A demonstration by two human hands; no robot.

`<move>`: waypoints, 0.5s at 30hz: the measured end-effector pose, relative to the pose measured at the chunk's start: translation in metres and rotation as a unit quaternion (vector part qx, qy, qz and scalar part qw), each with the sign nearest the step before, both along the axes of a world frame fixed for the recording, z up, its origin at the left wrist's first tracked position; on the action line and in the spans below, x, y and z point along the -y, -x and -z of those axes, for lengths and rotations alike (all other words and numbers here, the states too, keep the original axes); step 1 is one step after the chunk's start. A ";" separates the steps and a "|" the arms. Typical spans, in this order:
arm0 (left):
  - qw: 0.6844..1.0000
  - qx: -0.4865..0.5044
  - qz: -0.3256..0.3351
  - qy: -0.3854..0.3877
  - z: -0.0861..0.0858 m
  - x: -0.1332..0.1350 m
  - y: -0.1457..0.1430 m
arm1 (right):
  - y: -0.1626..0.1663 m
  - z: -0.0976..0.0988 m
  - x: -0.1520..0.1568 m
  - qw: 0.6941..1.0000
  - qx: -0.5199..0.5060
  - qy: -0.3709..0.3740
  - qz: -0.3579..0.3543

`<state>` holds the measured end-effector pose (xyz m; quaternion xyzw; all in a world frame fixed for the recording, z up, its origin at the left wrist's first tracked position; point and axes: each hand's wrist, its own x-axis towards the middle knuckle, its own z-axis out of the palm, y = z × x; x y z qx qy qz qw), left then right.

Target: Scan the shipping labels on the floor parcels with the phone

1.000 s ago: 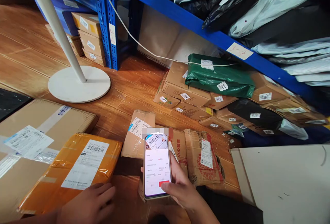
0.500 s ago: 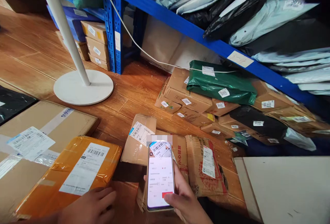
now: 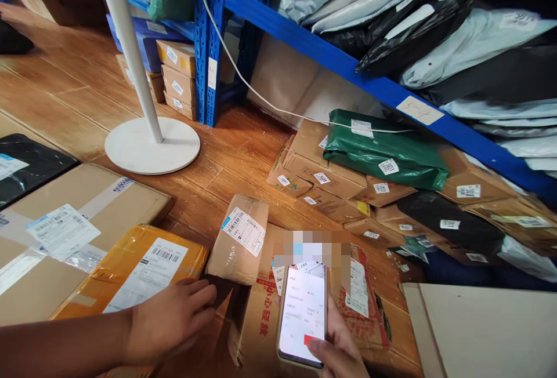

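Observation:
My right hand [image 3: 337, 350] holds a lit smartphone [image 3: 302, 314] upright at the bottom centre, thumb on its lower screen. Under the phone lies a brown carton with red print [image 3: 256, 314], and behind it a small taped parcel [image 3: 239, 239] with a barcode label. My left hand [image 3: 167, 320] rests palm down on the near edge of an orange-wrapped parcel [image 3: 134, 273] bearing a white shipping label, its fingertips close to the small taped parcel. The fingers lie loosely together and grip nothing.
A large flat carton [image 3: 65, 233] and a black bag [image 3: 26, 163] lie at left. A white stand base [image 3: 152, 145] sits on the wooden floor. Blue shelving [image 3: 348, 68] holds mailer bags; cartons and a green bag [image 3: 383, 149] are piled beneath. A pale board [image 3: 483, 331] lies at right.
The view has shifted right and down. My left hand has slid forward along the orange parcel toward the small taped parcel. The phone has dropped lower and to the right in view.

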<state>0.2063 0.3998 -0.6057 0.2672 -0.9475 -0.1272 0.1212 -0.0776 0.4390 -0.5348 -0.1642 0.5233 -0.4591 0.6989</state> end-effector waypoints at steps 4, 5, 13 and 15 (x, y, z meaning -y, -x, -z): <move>1.000 -0.011 0.008 -0.005 0.001 0.002 0.002 | 0.000 0.000 0.000 1.000 -0.001 -0.005 -0.001; 1.000 -0.011 0.009 -0.010 0.003 0.000 0.002 | 0.000 0.000 -0.001 1.000 -0.003 -0.003 -0.005; 1.000 0.002 0.011 -0.022 0.016 -0.007 0.000 | -0.004 0.002 -0.001 1.000 0.027 0.009 0.008; 1.000 -0.003 0.010 -0.021 0.013 -0.005 0.000 | -0.004 0.004 -0.001 1.000 0.021 0.010 0.009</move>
